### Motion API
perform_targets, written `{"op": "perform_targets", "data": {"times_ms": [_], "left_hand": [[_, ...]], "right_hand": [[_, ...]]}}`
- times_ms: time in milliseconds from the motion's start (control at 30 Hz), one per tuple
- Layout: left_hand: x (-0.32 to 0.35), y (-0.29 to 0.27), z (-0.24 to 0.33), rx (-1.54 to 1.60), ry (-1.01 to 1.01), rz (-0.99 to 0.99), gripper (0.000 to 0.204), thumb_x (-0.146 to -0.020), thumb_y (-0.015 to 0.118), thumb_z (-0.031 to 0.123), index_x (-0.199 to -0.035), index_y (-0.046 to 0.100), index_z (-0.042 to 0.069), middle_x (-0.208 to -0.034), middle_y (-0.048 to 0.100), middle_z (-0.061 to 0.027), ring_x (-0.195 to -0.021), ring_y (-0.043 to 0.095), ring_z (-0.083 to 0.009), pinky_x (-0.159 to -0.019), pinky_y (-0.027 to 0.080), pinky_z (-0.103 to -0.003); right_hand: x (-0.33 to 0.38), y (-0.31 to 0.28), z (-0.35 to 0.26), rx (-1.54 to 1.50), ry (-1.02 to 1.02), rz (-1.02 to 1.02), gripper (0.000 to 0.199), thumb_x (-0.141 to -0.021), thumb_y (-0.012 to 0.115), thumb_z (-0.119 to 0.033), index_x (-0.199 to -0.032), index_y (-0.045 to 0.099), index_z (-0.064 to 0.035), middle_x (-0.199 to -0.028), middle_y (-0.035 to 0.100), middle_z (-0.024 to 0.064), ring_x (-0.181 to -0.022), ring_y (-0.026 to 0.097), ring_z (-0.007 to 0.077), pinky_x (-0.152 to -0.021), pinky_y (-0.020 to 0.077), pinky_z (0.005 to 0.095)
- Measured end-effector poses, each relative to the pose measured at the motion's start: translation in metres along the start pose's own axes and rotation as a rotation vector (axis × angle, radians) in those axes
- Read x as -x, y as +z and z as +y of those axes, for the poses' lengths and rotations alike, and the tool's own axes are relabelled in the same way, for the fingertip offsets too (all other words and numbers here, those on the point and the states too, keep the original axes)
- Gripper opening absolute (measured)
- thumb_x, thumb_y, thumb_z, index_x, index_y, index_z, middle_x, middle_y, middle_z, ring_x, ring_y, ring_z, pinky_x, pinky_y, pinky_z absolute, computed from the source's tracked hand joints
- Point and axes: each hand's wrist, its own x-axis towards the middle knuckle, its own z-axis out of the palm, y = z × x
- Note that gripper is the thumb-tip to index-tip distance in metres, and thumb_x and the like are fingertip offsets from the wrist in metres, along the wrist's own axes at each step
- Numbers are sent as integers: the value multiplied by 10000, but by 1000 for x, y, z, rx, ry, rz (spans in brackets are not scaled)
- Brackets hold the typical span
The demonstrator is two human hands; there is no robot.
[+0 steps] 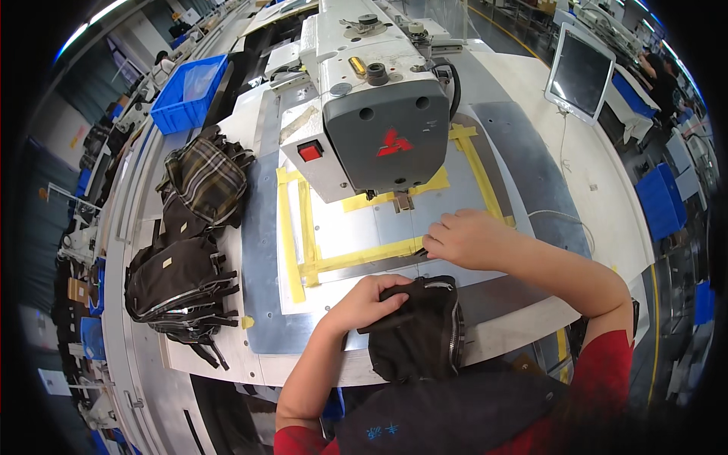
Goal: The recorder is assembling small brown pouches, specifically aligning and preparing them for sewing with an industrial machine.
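A dark brown fabric pouch (409,341) with a zipper down its right side lies at the front edge of the machine bed, close to my body. My left hand (371,303) grips its upper left edge, thumb on top of the cloth. Farther forward and to the right, my right hand (470,239) is closed in a pinch above the yellow-taped metal plate (364,267). A small dark bit shows at its fingertips, too small to name. Just beyond that hand stands the grey and white head of an industrial sewing machine (387,136).
Left of the plate lie stacked dark bags (178,280) with zippers and straps, and a plaid one (205,178) behind them. A blue plastic crate (189,95) stands at the back left. At the right back is a tablet-like screen (580,73) with a cable.
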Motion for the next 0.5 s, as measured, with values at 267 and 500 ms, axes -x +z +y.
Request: {"op": "perform_targets", "data": {"times_ms": [267,500], "left_hand": [[4,3,2,29,30,8,267,-884,580,92,-1122,597,-29,-993,649,-60,-896,560,-97,-828,452,-244],[6,11,7,-37,10,263,254,-861,653,146,-1047,620,-25,-965,662,-77,-907,580,-111,-835,452,-247]], "right_hand": [[-5,20,-11,-186,129,-195,237,-847,597,-332,-782,560,-107,-742,563,15,-711,594,186,-603,476,313],[25,28,7,-93,382,246,208,-864,594,-275,-931,641,-84,-876,632,66,-848,608,245,-755,481,358]]}}
